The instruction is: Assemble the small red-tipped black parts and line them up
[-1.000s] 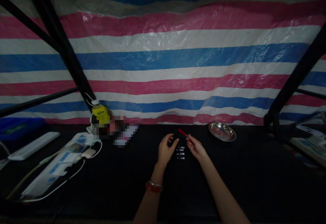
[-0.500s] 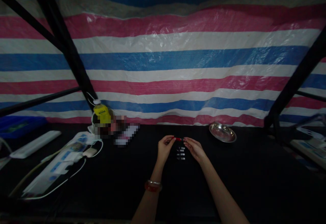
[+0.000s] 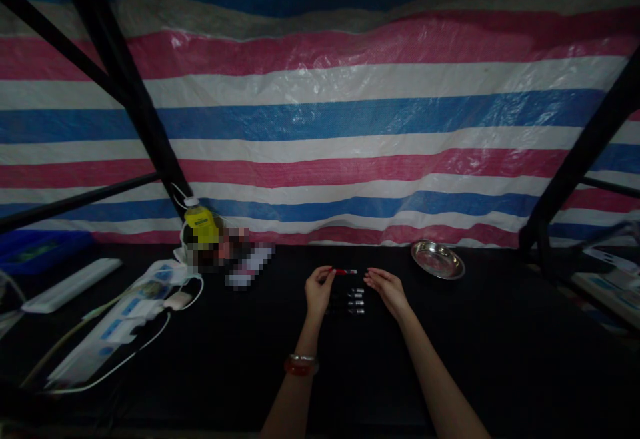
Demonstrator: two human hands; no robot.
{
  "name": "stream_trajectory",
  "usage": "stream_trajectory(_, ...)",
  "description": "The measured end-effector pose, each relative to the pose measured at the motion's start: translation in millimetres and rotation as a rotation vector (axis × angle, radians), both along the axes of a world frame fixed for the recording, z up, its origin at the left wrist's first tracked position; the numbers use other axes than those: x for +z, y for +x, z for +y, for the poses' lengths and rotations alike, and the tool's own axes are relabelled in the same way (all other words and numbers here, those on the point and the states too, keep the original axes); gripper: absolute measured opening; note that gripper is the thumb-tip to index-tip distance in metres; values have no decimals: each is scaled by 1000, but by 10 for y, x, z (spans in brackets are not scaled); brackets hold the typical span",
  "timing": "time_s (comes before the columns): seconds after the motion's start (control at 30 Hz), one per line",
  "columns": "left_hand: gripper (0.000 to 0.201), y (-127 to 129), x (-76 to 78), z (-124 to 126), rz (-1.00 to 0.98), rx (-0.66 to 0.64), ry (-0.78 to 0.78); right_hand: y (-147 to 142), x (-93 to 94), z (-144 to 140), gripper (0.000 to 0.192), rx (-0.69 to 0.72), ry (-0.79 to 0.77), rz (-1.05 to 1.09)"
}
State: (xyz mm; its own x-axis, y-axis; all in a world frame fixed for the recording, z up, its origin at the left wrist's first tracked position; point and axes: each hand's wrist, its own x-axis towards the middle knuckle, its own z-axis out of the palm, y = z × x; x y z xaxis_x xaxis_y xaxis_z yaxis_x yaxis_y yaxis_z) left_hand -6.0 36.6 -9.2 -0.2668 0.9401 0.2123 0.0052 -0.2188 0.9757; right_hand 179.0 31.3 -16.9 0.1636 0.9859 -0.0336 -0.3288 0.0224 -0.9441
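Ok, left hand [image 3: 319,289] pinching small red-capped pen-like stick [image 3: 345,272] by its end; right hand [image 3: 389,287] open, empty. Risk: thin end-grip, could drop onto row of small silver-tipped pieces [image 3: 356,301] & scatter them.

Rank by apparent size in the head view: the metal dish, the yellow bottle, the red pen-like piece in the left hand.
1. Metal dish
2. Yellow bottle, partly hidden, so unsure against the dish
3. Red pen-like piece, held by the left hand

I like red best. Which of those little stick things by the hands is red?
Only the little stick farthest from the person, held by the left hand, shows red. The three others lying below it look dark with silvery tips.
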Motion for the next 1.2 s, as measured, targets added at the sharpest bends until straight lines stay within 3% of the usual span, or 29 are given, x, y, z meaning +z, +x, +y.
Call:
stream_trajectory(0.13,25,-7,-23,-17,142,6,-23,92,-44,28,42,-97,83,-396)
stream_trajectory(0.33,19,10,-30,-47,319,-45,-68,155,-78,11,31,-144,129,-605)
stream_trajectory(0.63,17,4,-61,-51,575,29,-54,157,-113,-1,27,-74,177,-827)
stream_trajectory(0.97,12,-12,-99,-42,606,25,12,160,-116,45,27,-134,212,-621)
stream_trajectory(1.2,13,-16,-76,-52,714,28,16,186,-141,39,38,-288,187,-976)
